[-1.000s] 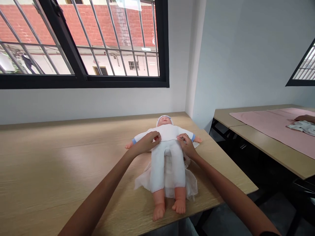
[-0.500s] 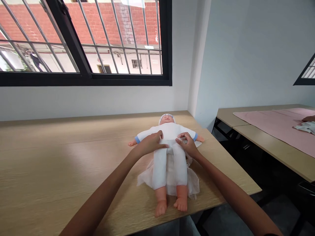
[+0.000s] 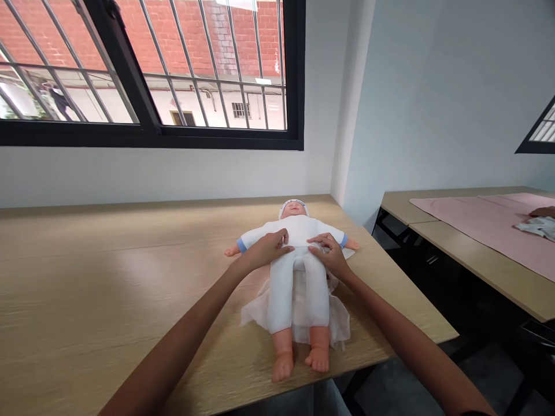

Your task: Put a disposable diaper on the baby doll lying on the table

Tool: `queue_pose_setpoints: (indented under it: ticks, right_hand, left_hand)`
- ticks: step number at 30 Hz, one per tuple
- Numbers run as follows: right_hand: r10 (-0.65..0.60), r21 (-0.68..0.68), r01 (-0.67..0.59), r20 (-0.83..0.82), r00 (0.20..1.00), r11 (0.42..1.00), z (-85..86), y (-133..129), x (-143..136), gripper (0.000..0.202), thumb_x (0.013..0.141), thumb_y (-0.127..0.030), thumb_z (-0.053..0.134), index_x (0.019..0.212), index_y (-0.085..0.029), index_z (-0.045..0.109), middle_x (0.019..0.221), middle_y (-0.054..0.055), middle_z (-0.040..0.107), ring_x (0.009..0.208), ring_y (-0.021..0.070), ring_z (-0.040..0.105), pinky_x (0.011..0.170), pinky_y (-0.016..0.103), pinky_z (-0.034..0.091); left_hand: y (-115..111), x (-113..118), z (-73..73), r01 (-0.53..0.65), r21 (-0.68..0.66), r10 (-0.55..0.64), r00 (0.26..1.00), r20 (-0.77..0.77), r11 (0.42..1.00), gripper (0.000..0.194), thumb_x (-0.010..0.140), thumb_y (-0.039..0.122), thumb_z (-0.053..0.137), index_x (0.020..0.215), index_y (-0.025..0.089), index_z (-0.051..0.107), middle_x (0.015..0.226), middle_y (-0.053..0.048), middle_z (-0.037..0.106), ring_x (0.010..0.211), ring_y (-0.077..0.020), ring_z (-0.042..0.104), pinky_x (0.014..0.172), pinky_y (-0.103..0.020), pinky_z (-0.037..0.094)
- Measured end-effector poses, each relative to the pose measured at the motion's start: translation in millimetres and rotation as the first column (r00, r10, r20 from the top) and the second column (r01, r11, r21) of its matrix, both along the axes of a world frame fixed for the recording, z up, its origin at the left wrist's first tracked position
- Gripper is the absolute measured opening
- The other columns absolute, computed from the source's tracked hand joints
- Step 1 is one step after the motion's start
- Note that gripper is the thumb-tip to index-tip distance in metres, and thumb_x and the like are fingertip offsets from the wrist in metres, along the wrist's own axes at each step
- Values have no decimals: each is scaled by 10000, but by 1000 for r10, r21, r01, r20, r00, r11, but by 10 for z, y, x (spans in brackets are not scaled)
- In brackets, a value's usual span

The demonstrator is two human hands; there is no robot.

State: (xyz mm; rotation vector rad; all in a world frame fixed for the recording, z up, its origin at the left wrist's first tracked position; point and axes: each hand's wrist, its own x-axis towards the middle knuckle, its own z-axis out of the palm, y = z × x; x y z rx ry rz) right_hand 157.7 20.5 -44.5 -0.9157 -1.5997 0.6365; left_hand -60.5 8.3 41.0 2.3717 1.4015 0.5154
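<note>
While the baby doll with pink moulded limbs (image 3: pixel 300 254) lies face up on the pale wood-grain worktop (image 3: pixel 108 289), its long axis runs away from the person, bare feet by the front edge and head towards the white-painted wall (image 3: pixel 173 179). The left hand (image 3: pixel 265 249) and the right hand (image 3: pixel 333 254) flank its waist, neither clearly nearer, where the white long-sleeved top with blue cuffs (image 3: pixel 301 230) meets the white trousers (image 3: pixel 318 289). Thumbs and fingers curve inward at either side (whether they pinch any fabric, I cannot tell). A thin, off-white, sheer cloth (image 3: pixel 340 320) spreads under the doll's legs, closer to the person than the hands are.
</note>
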Motion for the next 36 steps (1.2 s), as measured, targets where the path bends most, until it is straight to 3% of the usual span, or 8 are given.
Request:
queue_pose_setpoints:
  ticks: [3,7,9,12,22,32,36]
  right_hand:
    - [2,-12,-2,-19,1000,1000,-3,8,-2,212,793,-368,664,949,-244,736,979,51,584,989,210,556,868,346,443]
    - [-5,2,5,-30,1000,1000,4,20,2,225,831,-399,632,928,-224,734,958,65,618,945,211,569,835,351,455]
    - [-19,20,19,-24,1000,1000,10,23,5,225,838,-399,624,909,-214,729,940,67,628,910,207,572,819,349,456]
    - [-32,28,32,2,999,999,15,24,6,224,844,-400,614,895,-210,720,922,66,635,896,206,571,807,344,454]
    - [-48,26,48,-8,999,999,-6,30,-10,224,836,-405,585,838,-197,670,914,69,649,903,213,584,821,357,464]
    - [-26,-181,-12,-204,979,983,-25,79,-25,280,749,-456,626,772,-177,628,854,52,646,843,201,597,808,335,478]
    - [-10,-201,-43,-253,967,979,-78,127,-7,258,746,-434,639,768,-177,645,845,48,675,861,205,606,845,343,463]
  left_hand:
    - [-1,52,-26,13,55,-13,1000,-10,998,219,849,422,523,911,216,482,725,22,493,655,-166,499,599,-272,361]
    - [-12,170,-109,37,241,-26,999,-46,970,246,855,375,545,1036,208,545,963,-42,544,931,-232,547,774,-339,423]
    - [-30,224,-136,47,293,-32,998,-56,955,203,889,339,492,1017,196,561,1023,-68,551,1023,-251,525,817,-359,426]
    - [-61,271,-131,51,316,-34,998,-58,947,192,927,271,384,915,188,556,959,-71,575,979,-239,531,801,-362,429]
    - [21,225,-138,-7,199,-29,984,177,980,108,827,266,453,780,194,517,794,-29,584,779,-200,531,707,-325,416]
    - [101,148,-139,14,-43,3,922,387,999,267,820,419,488,773,168,568,787,-20,581,719,-158,489,655,-277,382]
    - [109,111,-120,31,-116,21,906,423,993,345,803,506,519,795,167,580,798,-21,578,716,-156,490,631,-261,383]
